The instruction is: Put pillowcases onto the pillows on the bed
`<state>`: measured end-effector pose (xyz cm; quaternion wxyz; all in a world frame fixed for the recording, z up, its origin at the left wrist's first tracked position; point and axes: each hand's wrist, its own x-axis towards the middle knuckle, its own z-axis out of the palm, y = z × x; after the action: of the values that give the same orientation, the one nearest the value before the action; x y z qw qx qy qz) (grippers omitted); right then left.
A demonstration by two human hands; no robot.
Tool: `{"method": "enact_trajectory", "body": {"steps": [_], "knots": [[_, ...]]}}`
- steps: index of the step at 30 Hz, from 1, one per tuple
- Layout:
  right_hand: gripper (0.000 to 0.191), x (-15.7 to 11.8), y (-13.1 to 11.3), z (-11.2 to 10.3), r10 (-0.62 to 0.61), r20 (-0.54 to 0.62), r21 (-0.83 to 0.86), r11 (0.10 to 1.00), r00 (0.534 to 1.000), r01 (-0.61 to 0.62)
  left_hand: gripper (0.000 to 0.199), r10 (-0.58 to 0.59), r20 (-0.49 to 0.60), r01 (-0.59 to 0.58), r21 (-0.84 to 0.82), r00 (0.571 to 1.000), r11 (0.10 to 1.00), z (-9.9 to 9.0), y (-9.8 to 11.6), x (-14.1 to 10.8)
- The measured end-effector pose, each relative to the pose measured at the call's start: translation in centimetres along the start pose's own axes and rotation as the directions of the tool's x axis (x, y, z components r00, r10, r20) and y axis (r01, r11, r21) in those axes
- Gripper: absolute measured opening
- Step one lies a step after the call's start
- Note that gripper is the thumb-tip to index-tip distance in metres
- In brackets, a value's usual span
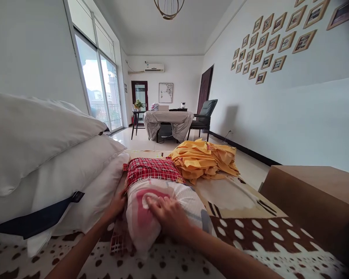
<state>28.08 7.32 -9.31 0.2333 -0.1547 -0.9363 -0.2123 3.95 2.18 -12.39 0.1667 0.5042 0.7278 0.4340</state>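
A pillow (192, 201) with a white, pink and grey pattern lies in front of me. A red plaid pillowcase (151, 168) covers its far end, and more red plaid cloth shows under its near left side. My left hand (119, 203) is at the left edge of the plaid pillowcase, its fingers closed on the cloth and partly hidden by it. On top of the pillow rests my right hand (171, 215), pressing into the pink part, thumb and fingers apart.
White pillows (61, 166) are stacked at left, a dark blue strip across one. Yellow cloth (203, 157) lies heaped beyond the pillow. Underneath is a brown and cream spotted blanket (250, 228). A cardboard box (308, 193) stands at right. Farther back are a covered table (168, 116) and chair (205, 116).
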Motion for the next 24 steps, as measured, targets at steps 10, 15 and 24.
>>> {"method": "enact_trajectory", "body": {"steps": [10, 15, 24], "knots": [[0.045, 2.4, -1.3, -0.1, 0.097, 0.141, -0.068, 0.994, 0.985, -0.088, 0.029, 0.086, 0.024, -0.089, 0.278, 0.996, 0.956, -0.6, 4.8, -1.5], [0.032, 3.6, -3.5, 3.6, 0.120, 0.251, -0.079, 0.991, 0.961, -0.104, 0.030, 0.060, 0.032, -0.068, 0.400, 0.998, 0.914, -0.4, 3.7, -3.3], [0.036, 4.2, -0.9, 3.4, 0.085, 0.226, -0.017, 0.996, 0.970, -0.083, 0.034, -0.074, 0.177, -0.092, 0.770, 0.981, 0.632, -1.8, 1.7, -4.6]]}}
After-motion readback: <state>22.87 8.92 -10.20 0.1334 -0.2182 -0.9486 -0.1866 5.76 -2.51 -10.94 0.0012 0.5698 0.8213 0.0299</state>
